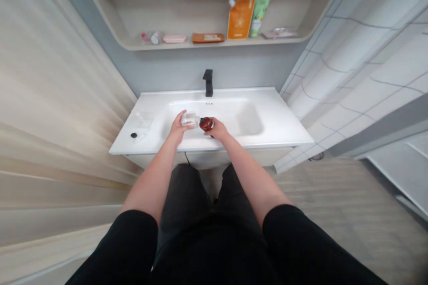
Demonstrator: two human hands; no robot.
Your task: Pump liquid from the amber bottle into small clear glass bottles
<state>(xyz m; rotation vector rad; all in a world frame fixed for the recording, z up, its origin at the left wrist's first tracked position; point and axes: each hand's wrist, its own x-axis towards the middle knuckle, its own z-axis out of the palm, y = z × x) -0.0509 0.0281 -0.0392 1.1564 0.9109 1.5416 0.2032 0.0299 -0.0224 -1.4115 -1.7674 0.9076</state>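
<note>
Over the white sink basin (249, 118), my left hand (178, 127) is closed round a clear bottle (189, 119) that lies tilted, its neck pointing right. My right hand (218, 129) grips a brown bottle (206, 123) whose dark mouth faces left. The two bottle necks meet or nearly meet between my hands; I cannot tell whether they touch. Any liquid passing between them is too small to make out. On the counter to the left lies a small black cap (133, 135), near a faint clear container (143, 120).
A black faucet (208, 83) rises behind the basin. Above, a wall shelf (140, 47) carries an orange pouch (240, 18), a green tube (259, 15), a pink soap box (174, 38) and an orange packet (207, 38). A curtain (50, 98) hangs at left, a white pipe (334, 67) stands at right.
</note>
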